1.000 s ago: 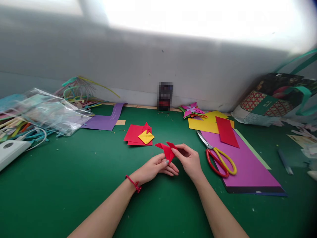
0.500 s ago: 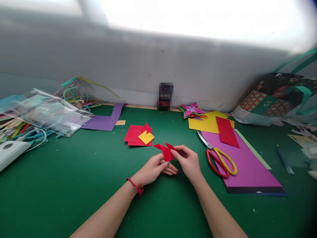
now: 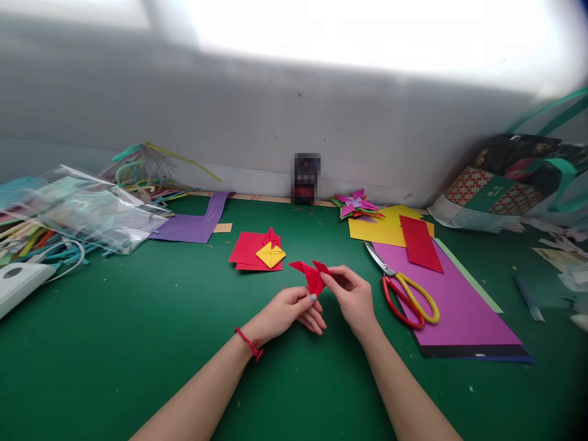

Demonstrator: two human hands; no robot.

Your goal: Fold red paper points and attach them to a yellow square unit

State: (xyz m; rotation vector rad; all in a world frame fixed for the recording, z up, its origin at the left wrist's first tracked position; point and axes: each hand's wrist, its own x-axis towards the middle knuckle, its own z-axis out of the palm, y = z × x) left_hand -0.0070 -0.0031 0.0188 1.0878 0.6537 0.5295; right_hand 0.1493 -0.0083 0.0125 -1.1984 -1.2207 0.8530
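A folded red paper piece [image 3: 313, 278], with pointed flaps at its top, is held up between both hands over the green table. My left hand [image 3: 294, 309] pinches its bottom tip between thumb and finger, the other fingers stretched beneath. My right hand [image 3: 351, 297] grips its right side with thumb and fingertips; part of the paper is hidden behind them. Just beyond, a folded yellow paper piece [image 3: 271, 255] lies on red paper squares [image 3: 245, 248], beside a small folded red piece [image 3: 271, 236].
Scissors [image 3: 408, 300] with red and yellow handles lie on purple sheets [image 3: 468, 312] at right. Behind are yellow paper [image 3: 374, 229], a red strip [image 3: 420, 244] and folded paper stars [image 3: 356, 203]. A plastic bag [image 3: 114, 214] and a white power strip [image 3: 21, 282] are left.
The red paper piece has shifted slightly right and tilted. My right hand has moved a little right with it. My left hand's lower fingers have dropped slightly.
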